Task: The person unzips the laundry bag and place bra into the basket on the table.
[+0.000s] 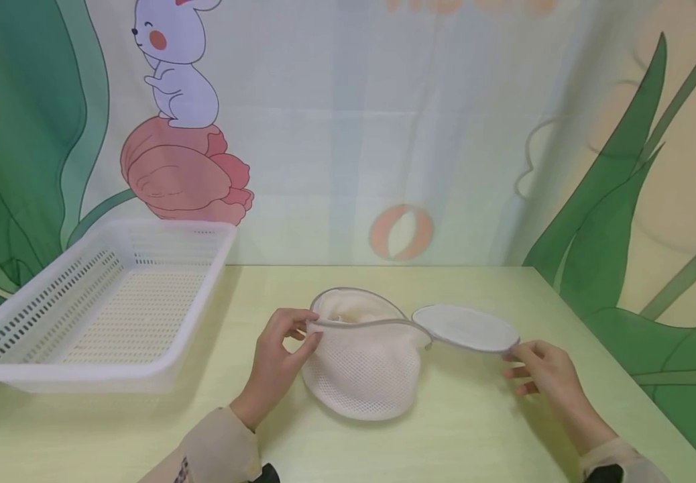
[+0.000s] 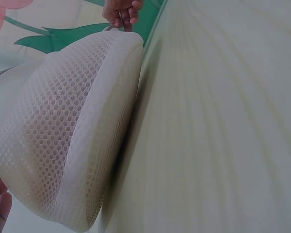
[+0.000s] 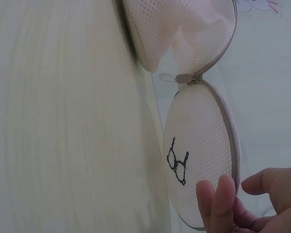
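Observation:
A white mesh bag (image 1: 366,376) with a grey zipper edge stands unzipped on the table, its round lid (image 1: 467,327) folded out to the right. My left hand (image 1: 281,359) pinches the bag's rim at its left side. My right hand (image 1: 547,376) pinches the lid's outer edge between thumb and fingers. In the right wrist view the zipper pull (image 3: 183,78) hangs where lid and bag join, and the lid (image 3: 194,145) carries a dark glasses-shaped mark. The left wrist view shows the bag's mesh side (image 2: 63,116) close up.
A white plastic basket (image 1: 200,295) with slotted walls stands at the left of the pale yellow table (image 1: 456,429). Behind the table hangs a backdrop (image 1: 324,134) printed with a rabbit, flowers and green leaves.

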`<state>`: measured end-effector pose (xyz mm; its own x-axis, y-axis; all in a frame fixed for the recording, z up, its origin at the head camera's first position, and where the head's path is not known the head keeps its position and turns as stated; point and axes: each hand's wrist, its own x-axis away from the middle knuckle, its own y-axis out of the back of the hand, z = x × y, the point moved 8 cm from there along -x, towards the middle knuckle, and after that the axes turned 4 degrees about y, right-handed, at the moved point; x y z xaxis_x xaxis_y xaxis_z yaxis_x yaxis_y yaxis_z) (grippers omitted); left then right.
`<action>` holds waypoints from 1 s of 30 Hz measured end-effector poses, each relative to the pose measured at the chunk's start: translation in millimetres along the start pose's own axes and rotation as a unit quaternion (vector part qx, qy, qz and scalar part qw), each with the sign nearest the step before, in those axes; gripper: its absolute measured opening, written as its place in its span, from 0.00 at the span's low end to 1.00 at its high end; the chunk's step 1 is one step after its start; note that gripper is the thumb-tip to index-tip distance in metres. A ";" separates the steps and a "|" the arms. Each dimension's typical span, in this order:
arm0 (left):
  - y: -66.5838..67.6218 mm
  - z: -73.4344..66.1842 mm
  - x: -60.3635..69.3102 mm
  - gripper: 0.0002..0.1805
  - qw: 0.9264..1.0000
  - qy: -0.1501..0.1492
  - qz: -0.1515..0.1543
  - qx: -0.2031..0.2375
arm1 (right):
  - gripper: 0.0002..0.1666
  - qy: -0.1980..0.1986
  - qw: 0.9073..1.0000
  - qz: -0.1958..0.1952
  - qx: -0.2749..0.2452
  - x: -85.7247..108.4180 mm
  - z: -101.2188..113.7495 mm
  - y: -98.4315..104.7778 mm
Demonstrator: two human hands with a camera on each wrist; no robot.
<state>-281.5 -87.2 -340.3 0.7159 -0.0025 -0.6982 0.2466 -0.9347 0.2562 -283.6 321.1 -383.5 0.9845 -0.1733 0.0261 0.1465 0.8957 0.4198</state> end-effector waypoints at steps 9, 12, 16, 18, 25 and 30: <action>0.4 0.2 0.6 0.15 1.000 0.009 0.003 -0.003 | 0.19 0.011 1.000 0.005 0.008 2.3 3.8 2.6; 0.6 0.7 0.5 0.15 1.000 0.011 0.003 -0.004 | 0.18 0.017 1.000 0.005 0.009 2.3 5.3 4.6; 0.9 0.3 0.4 0.14 1.000 0.012 0.003 -0.005 | 0.16 0.030 1.000 0.006 0.003 1.0 7.9 7.0; 1.1 -0.4 0.3 0.14 1.000 0.013 0.003 -0.005 | 0.16 0.033 0.999 0.007 0.004 0.8 8.7 7.7; 1.2 -3.1 -0.1 0.14 1.000 0.009 0.004 -0.005 | 0.18 0.049 0.999 0.013 0.019 2.6 13.2 8.6; 1.2 -3.0 -0.3 0.14 1.000 0.013 0.004 -0.002 | 0.19 0.059 0.998 0.014 0.027 1.9 19.7 6.8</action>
<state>-279.5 -87.2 -337.8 0.7349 -0.0005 -0.6782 0.2430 -0.9334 0.2641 -282.7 318.8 -362.8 0.9931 -0.0965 -0.0673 0.1168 0.8760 0.4680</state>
